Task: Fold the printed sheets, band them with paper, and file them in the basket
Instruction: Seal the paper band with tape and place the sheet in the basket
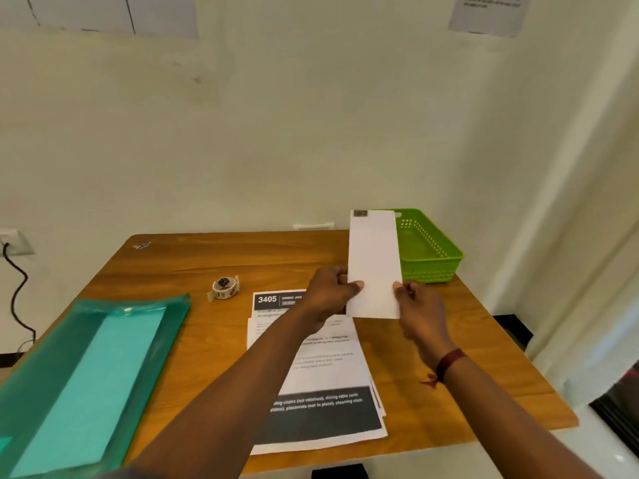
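While held upright above the wooden table [207,264], the folded sheet [373,264] is pinched at its lower edges by the left hand [332,292] and right hand [420,307]. Green basket [432,250] sits just behind it; printed sheets [321,375] lie flat below, teal folder [86,375] and sticker roll [224,288] to the left.

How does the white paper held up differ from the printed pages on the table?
The narrow folded white paper is held upright; the stack of printed sheets lies flat, unfolded and wider. The held paper looks nearly blank; the stack shows text and dark bands. Both are white paper.
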Available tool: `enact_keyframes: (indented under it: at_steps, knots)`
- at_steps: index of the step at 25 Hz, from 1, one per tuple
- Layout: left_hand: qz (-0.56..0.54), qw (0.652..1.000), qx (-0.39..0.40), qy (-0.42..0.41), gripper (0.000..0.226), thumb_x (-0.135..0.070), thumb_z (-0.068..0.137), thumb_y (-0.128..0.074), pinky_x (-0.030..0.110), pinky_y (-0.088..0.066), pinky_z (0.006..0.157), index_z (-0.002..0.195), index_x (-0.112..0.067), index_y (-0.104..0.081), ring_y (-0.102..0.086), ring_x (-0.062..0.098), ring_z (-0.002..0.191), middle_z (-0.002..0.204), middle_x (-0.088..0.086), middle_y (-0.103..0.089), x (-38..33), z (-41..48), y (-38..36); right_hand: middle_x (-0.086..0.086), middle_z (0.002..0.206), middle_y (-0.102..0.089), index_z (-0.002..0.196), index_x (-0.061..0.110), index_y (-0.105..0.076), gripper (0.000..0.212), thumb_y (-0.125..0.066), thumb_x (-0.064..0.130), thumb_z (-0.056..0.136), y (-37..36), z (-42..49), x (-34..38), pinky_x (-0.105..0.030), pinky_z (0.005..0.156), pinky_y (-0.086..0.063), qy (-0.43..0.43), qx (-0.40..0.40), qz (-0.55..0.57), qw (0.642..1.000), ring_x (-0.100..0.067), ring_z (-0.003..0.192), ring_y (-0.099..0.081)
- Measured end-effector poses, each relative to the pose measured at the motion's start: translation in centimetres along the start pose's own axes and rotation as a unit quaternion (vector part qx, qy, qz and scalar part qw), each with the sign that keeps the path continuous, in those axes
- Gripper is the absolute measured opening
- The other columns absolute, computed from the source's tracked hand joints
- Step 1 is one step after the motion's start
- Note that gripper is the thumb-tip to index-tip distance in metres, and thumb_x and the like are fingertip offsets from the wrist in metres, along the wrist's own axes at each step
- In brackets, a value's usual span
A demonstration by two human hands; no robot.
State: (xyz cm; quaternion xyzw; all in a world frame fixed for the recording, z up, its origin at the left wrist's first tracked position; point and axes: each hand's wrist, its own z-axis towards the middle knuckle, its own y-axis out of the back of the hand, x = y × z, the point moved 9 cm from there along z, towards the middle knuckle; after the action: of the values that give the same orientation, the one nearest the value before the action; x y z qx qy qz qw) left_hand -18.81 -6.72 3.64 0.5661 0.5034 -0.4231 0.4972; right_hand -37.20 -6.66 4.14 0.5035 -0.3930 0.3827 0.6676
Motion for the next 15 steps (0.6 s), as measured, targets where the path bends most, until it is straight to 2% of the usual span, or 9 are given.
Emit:
enact_keyframes:
  at_steps: [3, 5, 7, 9, 11, 15]
  knots:
    - [-0.040, 0.995, 0.088, 0.020, 0.059, -0.005, 0.087, -0.070, 0.029, -0.058, 0.062, 0.139, -0.016, -0.045, -0.066, 0.018, 0.094, 0.101, 0.004, -0.066, -2.2, 2.1, -3.1, -0.007, 0.069, -0.064, 0.074, 0.010, -0.065, 0.036, -0.051, 0.030, 0.100, 3.3, 4.0, 1.1, -0.035, 0.054, -0.037, 0.032, -0.004, -0.080, 0.996, -0.023, 0.063, -0.057]
    - [-0.084, 0.991, 0.102, 0.029, 0.057, 0.001, 0.085, -0.070, 0.028, -0.058, 0.062, 0.136, -0.010, -0.047, -0.068, 0.021, 0.091, 0.102, 0.009, -0.068, -3.5, 4.1, -4.4, -0.011, 0.066, -0.059, 0.067, 0.007, -0.060, 0.042, -0.051, 0.031, 0.099, 4.8, 6.8, 1.2, -0.035, 0.054, -0.035, 0.039, -0.004, -0.112, 0.993, -0.024, 0.061, -0.053]
    - [-0.116, 0.989, 0.086, 0.036, 0.048, 0.004, 0.083, -0.071, 0.026, -0.058, 0.061, 0.126, -0.003, -0.052, -0.069, 0.023, 0.089, 0.111, 0.015, -0.068, -4.3, 6.5, -5.6, -0.011, 0.067, -0.059, 0.068, 0.006, -0.061, 0.043, -0.052, 0.034, 0.099, 6.0, 9.8, 0.7, -0.039, 0.059, -0.041, 0.030, -0.005, -0.131, 0.991, -0.024, 0.064, -0.055]
    - [-0.142, 0.988, 0.046, 0.035, 0.040, 0.003, 0.081, -0.074, 0.026, -0.059, 0.062, 0.117, 0.003, -0.056, -0.069, 0.024, 0.089, 0.116, 0.019, -0.066, -4.4, 9.0, -6.7, -0.008, 0.066, -0.057, 0.070, 0.008, -0.064, 0.041, -0.054, 0.036, 0.098, 6.9, 12.8, -0.5, -0.036, 0.057, -0.041, 0.009, -0.006, -0.133, 0.991, -0.022, 0.062, -0.053]
    - [-0.142, 0.989, -0.004, 0.032, 0.033, 0.002, 0.078, -0.078, 0.025, -0.059, 0.060, 0.106, 0.004, -0.060, -0.068, 0.023, 0.082, 0.111, 0.019, -0.066, -3.9, 11.0, -7.4, -0.006, 0.060, -0.051, 0.064, 0.007, -0.061, 0.043, -0.058, 0.036, 0.096, 7.4, 15.2, -1.9, -0.031, 0.052, -0.036, -0.013, -0.004, -0.129, 0.991, -0.021, 0.056, -0.047]
    - [-0.114, 0.990, -0.068, 0.037, 0.024, 0.000, 0.073, -0.083, 0.032, -0.061, 0.066, 0.084, -0.001, -0.061, -0.067, 0.022, 0.071, 0.106, 0.020, -0.066, -2.8, 14.4, -8.3, -0.009, 0.053, -0.044, 0.053, 0.005, -0.052, 0.050, -0.064, 0.036, 0.091, 7.2, 19.2, -3.9, -0.032, 0.053, -0.037, -0.028, 0.002, -0.181, 0.983, -0.024, 0.053, -0.046]
